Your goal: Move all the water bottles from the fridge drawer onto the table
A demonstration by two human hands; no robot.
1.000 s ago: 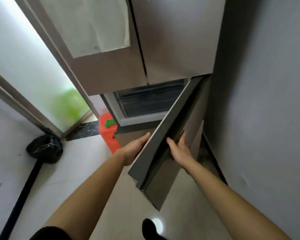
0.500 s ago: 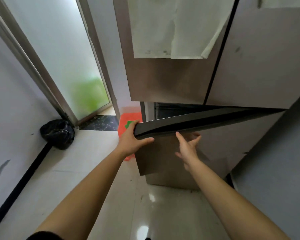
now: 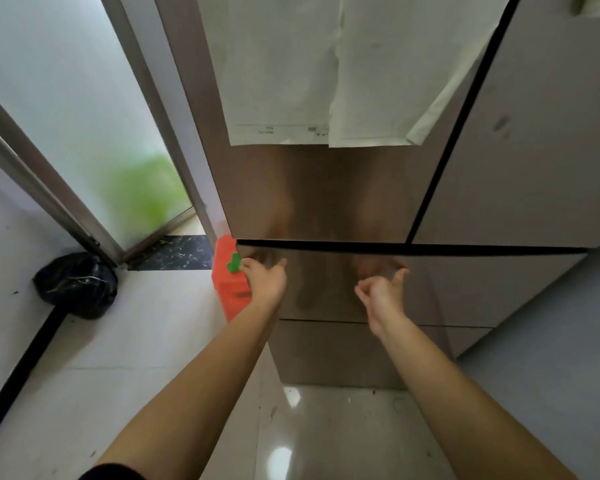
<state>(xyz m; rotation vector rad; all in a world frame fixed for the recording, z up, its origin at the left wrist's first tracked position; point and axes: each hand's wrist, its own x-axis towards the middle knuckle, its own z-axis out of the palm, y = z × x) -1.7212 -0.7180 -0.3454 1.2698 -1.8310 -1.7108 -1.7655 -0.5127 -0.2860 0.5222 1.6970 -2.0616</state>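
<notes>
The fridge drawer sits shut, its front flush under the dark seam that parts it from the upper doors, so no water bottles can be seen or counted; they are presumably behind that panel, and no table is in view either. The left hand is at the drawer's upper left corner, fingers spread and loosely curled against the front, gripping nothing. The right hand hovers just before the middle of the same panel, thumb up, fingers half curled, also empty; whether it touches the surface I cannot tell. If the step is to get at the bottles, both hands would do best hooking fingertips into the top seam, well apart, and pulling straight and evenly so the wide front does not skew. Counted: one drawer front with one more lower panel beneath it, two upper doors, two paper sheets hanging on the left door. Beside the fridge stands one orange container with a green cap, and farther left, one black bag lies on the floor by the glass door.
</notes>
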